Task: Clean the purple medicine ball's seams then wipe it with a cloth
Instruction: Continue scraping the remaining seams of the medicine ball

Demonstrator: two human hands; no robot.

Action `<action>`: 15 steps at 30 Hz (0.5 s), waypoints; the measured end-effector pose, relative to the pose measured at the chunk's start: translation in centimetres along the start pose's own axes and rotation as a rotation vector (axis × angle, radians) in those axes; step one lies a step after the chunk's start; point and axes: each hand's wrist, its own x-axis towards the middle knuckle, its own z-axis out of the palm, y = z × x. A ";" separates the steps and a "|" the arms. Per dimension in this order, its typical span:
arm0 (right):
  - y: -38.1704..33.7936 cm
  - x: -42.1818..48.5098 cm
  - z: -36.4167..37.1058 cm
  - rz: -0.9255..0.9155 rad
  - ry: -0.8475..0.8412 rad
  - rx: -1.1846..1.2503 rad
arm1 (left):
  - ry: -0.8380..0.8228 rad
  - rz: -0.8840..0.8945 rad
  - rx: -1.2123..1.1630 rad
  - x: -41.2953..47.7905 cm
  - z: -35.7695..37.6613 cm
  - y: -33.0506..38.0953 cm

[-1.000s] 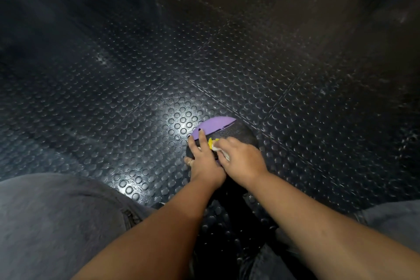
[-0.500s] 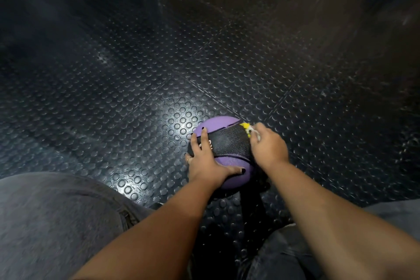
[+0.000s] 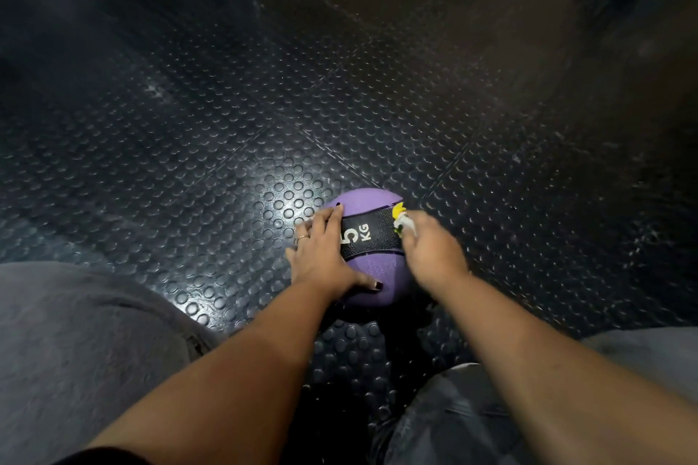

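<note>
Now pinching small yellow-white brush (image 3: 399,216) in curled right hand (image 3: 430,255), tip at seam beside black band (image 3: 377,236); left hand (image 3: 321,257) splayed flat, steadying purple medicine ball (image 3: 374,274) on studded floor (image 3: 189,170) between knees (image 3: 75,343). Seam step, likely; next calls for tracing groove onward. Count: one ball, one brush, no cloth seen.

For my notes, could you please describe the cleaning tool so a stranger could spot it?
On the studded black floor sits a purple medicine ball. At its upper right edge, the right hand grips a small tool, uniquely yellow and white.
</note>
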 end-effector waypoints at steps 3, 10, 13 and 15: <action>-1.4 -1.5 1.1 -0.145 0.036 -0.107 | -0.005 0.068 -0.126 0.8 1.2 -0.2; -2.1 -1.8 1.4 -0.443 0.028 -0.305 | 0.097 0.124 -0.250 1.3 2.7 0.2; -0.7 -0.3 -0.2 -0.286 0.108 -0.272 | 0.043 0.107 -0.239 1.4 2.1 0.5; 0.1 0.4 -0.6 -0.254 0.106 -0.254 | 0.040 0.104 -0.234 1.2 1.7 0.9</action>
